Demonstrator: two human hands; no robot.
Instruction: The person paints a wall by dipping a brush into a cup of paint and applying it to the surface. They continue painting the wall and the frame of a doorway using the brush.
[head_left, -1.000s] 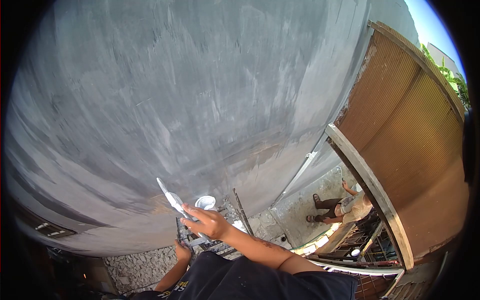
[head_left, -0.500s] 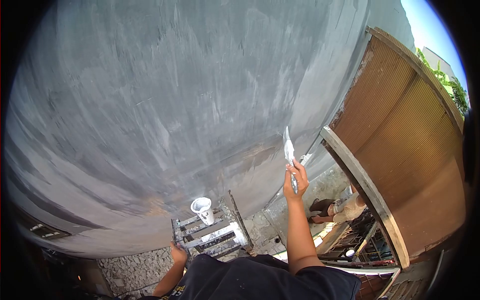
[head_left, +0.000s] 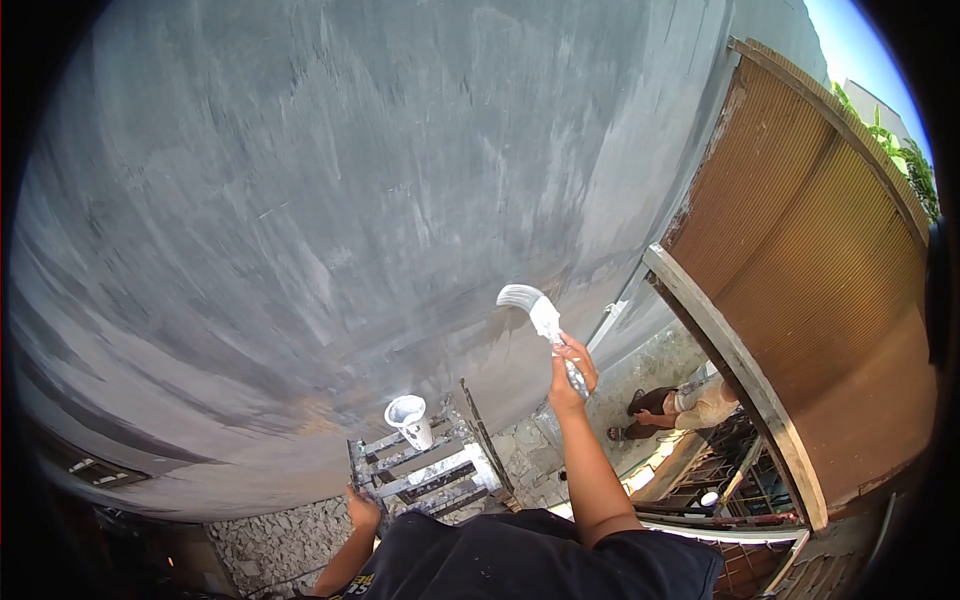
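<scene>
My right hand is wrapped round the handle of a white-coated paintbrush. Its bristles bend leftward against the grey wall. Lower down, my left hand grips the left side of a paint-spattered wooden ladder. On top of the ladder stands a white paint cup, its outside smeared with dark paint. Streaks of lighter and darker grey cover the wall, and a brownish patch shows near the brush.
A brown corrugated panel with a wooden beam rises at the right. Below it, another person is partly in view near metal bars. Broken rubble lies at the wall's foot.
The paintbrush has swung left and slightly down, and its bristles are now bent on the wall. My right hand has moved a little left and down; my left hand stays on the ladder.
</scene>
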